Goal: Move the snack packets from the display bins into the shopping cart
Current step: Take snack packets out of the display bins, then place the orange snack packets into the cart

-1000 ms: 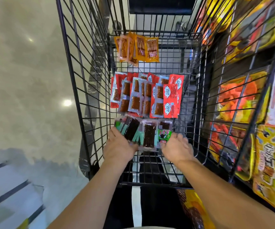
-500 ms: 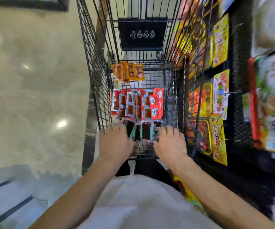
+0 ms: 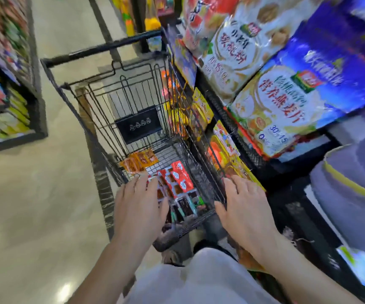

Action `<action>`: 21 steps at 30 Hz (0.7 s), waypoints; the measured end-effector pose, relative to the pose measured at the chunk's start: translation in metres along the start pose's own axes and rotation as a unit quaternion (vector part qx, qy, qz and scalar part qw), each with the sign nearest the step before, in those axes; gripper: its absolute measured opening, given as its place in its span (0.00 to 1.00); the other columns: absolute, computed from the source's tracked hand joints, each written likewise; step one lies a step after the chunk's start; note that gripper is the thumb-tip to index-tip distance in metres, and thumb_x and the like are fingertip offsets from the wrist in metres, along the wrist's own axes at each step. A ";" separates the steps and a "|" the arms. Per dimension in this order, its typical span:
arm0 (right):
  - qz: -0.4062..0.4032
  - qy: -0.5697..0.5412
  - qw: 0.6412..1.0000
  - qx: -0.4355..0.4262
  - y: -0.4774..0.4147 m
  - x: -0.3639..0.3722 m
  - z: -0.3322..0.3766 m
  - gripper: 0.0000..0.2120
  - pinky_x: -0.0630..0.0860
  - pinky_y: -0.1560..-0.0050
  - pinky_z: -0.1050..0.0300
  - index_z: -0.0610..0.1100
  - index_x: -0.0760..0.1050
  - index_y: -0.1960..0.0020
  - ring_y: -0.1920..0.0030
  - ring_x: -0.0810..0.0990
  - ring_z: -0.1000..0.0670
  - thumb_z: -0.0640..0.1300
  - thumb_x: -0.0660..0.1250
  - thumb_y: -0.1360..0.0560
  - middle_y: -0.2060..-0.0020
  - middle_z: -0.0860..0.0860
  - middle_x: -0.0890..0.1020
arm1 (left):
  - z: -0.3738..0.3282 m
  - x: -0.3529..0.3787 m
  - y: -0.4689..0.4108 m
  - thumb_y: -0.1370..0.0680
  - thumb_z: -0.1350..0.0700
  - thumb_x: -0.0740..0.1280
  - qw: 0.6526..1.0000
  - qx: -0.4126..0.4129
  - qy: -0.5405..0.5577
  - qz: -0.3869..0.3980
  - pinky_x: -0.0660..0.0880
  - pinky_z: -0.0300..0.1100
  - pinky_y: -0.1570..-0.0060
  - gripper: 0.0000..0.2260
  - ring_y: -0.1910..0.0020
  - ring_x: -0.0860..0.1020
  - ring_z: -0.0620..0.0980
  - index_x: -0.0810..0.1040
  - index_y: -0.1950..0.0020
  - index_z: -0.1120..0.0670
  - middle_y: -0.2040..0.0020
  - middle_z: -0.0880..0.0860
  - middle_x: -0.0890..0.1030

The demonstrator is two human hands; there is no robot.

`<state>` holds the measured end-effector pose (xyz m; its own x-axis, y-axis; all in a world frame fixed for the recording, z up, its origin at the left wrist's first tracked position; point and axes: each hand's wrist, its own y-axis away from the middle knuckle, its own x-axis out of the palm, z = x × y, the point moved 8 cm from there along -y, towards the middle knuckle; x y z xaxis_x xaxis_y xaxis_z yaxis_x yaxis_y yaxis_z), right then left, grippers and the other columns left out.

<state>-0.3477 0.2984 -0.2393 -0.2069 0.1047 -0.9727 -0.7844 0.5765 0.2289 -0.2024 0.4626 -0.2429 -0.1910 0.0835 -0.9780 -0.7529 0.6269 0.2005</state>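
Hovering over the near end of a black wire shopping cart [image 3: 102, 49], both hands are flat and hold nothing. They are well apart, with the cart's near right corner between them. The left hand [image 3: 140, 209] has its fingers straight and slightly spread, palm down, above the near left part of the basket, and it hides some of the packets below. Whether it touches them cannot be told. The right hand [image 3: 245, 209] is also palm down with its fingers fanned, lying across the cart's right rim, its thumb near the corner wires; contact with the wire is unclear.

The snack packets lie on the cart floor in three groups. Small orange foil packets [image 3: 140, 161] are farthest from the person, red packets with clear windows [image 3: 178, 178] lie in the middle, and dark packets with green edges [image 3: 186, 205] are nearest, just beside the left thumb. A black placard [image 3: 138, 125] hangs on the cart's far wall.

Just beside the cart on the right, a black mesh display bin [image 3: 238, 132] holds yellow and orange packets [image 3: 223, 150]. Above it lie a large blue-and-white bag with red lettering [image 3: 287, 102] and a white bag [image 3: 236, 47]. The glossy beige floor [image 3: 23, 194] runs along the left, where a blurred shelf of goods [image 3: 1, 84] stands.
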 end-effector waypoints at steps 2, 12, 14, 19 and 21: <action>-0.016 -0.002 0.999 0.040 0.020 -0.011 -0.016 0.33 0.65 0.26 0.46 0.45 0.63 0.20 0.26 0.69 0.41 0.62 0.59 0.19 0.24 0.45 0.69 | -0.018 -0.016 -0.001 0.16 0.38 0.58 0.999 0.048 -0.014 -0.017 0.60 0.54 0.20 0.27 0.19 0.65 0.54 0.68 0.19 0.48 0.18 0.50 0.68; -0.100 -0.062 0.948 0.295 0.128 -0.040 -0.165 0.31 0.72 0.32 0.42 0.42 0.72 0.27 0.33 0.75 0.38 0.59 0.70 0.23 0.31 0.43 0.76 | -0.203 -0.069 0.008 0.20 0.42 0.69 0.957 0.282 -0.028 -0.070 0.67 0.57 0.25 0.26 0.25 0.72 0.59 0.77 0.26 0.55 0.23 0.56 0.75; -0.108 -0.066 0.935 0.330 0.152 -0.039 -0.199 0.30 0.71 0.32 0.43 0.43 0.72 0.27 0.32 0.74 0.38 0.59 0.68 0.23 0.30 0.43 0.75 | -0.249 -0.072 0.016 0.20 0.41 0.68 0.944 0.319 -0.044 -0.072 0.65 0.55 0.24 0.27 0.23 0.71 0.58 0.75 0.24 0.54 0.22 0.54 0.73; -0.143 -0.077 0.893 0.419 0.224 -0.027 -0.295 0.29 0.77 0.42 0.41 0.39 0.78 0.34 0.42 0.80 0.36 0.54 0.77 0.29 0.38 0.41 0.81 | -0.366 -0.067 0.049 0.20 0.43 0.69 0.917 0.392 -0.039 -0.065 0.67 0.56 0.26 0.25 0.26 0.73 0.59 0.77 0.26 0.54 0.24 0.55 0.76; -0.149 -0.080 0.878 0.447 0.255 -0.017 -0.332 0.28 0.78 0.45 0.41 0.38 0.79 0.36 0.43 0.81 0.36 0.53 0.78 0.29 0.40 0.41 0.81 | -0.413 -0.064 0.067 0.21 0.46 0.72 0.902 0.426 -0.014 -0.068 0.71 0.57 0.29 0.23 0.29 0.76 0.60 0.80 0.29 0.56 0.28 0.56 0.79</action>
<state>-0.7389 0.1743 -0.1520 0.0699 -0.0869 -0.9938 -0.0016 0.9962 -0.0872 -0.5011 0.1792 -0.1432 -0.1094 -0.0271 -0.9936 -0.0087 0.9996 -0.0263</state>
